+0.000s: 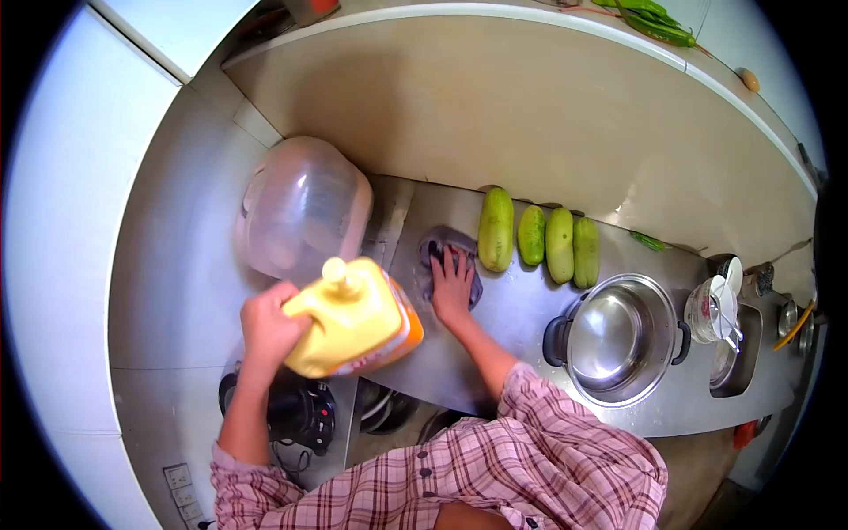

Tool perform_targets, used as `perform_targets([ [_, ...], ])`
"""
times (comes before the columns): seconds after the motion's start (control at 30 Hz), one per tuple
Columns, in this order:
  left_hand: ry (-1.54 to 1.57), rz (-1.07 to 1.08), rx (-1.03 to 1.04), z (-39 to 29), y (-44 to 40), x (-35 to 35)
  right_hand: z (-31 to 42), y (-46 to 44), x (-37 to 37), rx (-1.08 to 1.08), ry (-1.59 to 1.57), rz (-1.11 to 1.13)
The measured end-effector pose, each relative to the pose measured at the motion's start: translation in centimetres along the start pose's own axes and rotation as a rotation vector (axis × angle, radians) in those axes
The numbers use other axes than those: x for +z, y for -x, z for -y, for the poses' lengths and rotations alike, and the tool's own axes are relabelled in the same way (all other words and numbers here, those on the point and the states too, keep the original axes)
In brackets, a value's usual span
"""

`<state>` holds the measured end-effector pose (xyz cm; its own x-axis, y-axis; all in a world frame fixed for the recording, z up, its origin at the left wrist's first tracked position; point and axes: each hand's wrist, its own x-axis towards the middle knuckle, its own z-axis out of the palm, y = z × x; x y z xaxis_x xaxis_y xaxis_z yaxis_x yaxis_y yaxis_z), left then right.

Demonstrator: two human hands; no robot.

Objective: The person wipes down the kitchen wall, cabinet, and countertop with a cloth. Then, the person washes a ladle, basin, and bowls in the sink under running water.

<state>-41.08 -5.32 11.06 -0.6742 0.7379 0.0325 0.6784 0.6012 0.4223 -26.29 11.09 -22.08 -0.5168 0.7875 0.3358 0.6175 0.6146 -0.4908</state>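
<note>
My left hand (pixel 269 329) is closed round the handle of a yellow plastic jug (pixel 353 322). The jug has a pale cap and an orange label on one side, and is raised over the left part of the steel counter. My right hand (pixel 453 287) lies on a dark grey-purple cloth (pixel 439 238), fingers spread and pressing it onto the counter. Just right of the cloth, a large green gourd (pixel 496 230) heads a row with several smaller ones, including a pale green gourd (pixel 559 246), set against the back wall.
A lidded translucent container (pixel 309 208) stands in the left corner. Right of my arm is a wide steel pot (pixel 618 340) with black handles. Stacked white bowls (pixel 707 311) sit by the sink (pixel 746 353). Below left is a black appliance (pixel 305 411). Green peppers (pixel 654 22) lie on the upper ledge.
</note>
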Motion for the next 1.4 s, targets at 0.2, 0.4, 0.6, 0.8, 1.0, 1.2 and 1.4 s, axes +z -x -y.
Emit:
perform_targets([
  [0.2, 0.020, 0.046, -0.112, 3.3, 6.6, -0.8, -0.4, -13.8, 1.8, 0.160, -0.067, -0.100],
  [0.4, 0.158, -0.001, -0.207, 6.1, 9.6, 0.6, -2.1, -18.0, 5.3, -0.169, 0.177, 0.300],
  [0.6, 0.136, 0.009, -0.176, 5.9, 8.8, 2.2, 1.7, -19.1, 10.6, -0.296, 0.154, 0.304],
  [0.8, 0.148, 0.037, -0.169, 6.4, 8.6, 3.3, 1.9, -20.3, 7.5, -0.269, 0.373, 0.373],
  [1.0, 0.166, 0.067, -0.115, 7.2, 8.0, 3.9, -0.2, -17.6, 4.4, 0.064, 0.586, 0.474],
  [1.2, 0.209, 0.082, -0.134, 6.8, 7.3, 3.5, -0.8, -14.5, 5.5, 0.245, 0.564, 0.208],
  [1.4, 0.143, 0.064, -0.117, 4.7, 3.9, 2.3, 0.6, -6.4, 1.5, 0.133, 0.437, 0.230],
])
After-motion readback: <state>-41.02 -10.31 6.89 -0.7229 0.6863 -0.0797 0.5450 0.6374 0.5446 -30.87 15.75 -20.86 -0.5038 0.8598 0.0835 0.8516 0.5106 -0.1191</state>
